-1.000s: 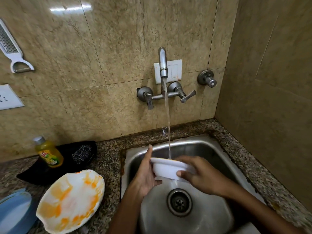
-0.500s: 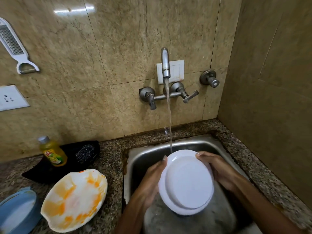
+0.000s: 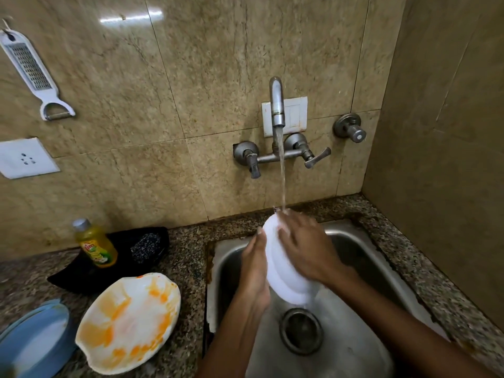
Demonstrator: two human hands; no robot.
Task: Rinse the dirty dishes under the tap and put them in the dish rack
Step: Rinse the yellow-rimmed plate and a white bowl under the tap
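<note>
A white bowl (image 3: pixel 286 279) stands on edge over the steel sink (image 3: pixel 362 271), its underside turned to the right. Water from the wall tap (image 3: pixel 276 105) strikes its top rim and runs off its lower edge. My left hand (image 3: pixel 255 268) holds the bowl from the left, fingers lying straight up along the rim, thumb hidden. My right hand (image 3: pixel 305 244) lies spread over the bowl's underside, fingertips near the top where the water lands. A white plate smeared with orange sauce (image 3: pixel 128 323) sits on the counter left of the sink. No dish rack is in view.
A yellow dish-soap bottle (image 3: pixel 95 246) and a steel scrubber (image 3: pixel 146 246) rest on a black tray (image 3: pixel 71 276). A blue dish (image 3: pixel 32 339) lies at the bottom left. The drain (image 3: pixel 301 330) is below the bowl. A grater (image 3: pixel 30 69) hangs on the wall, and a tiled wall closes the right side.
The bowl has turned from flat-on to edge-on and risen to the stream. My right hand has moved from its rim onto its underside.
</note>
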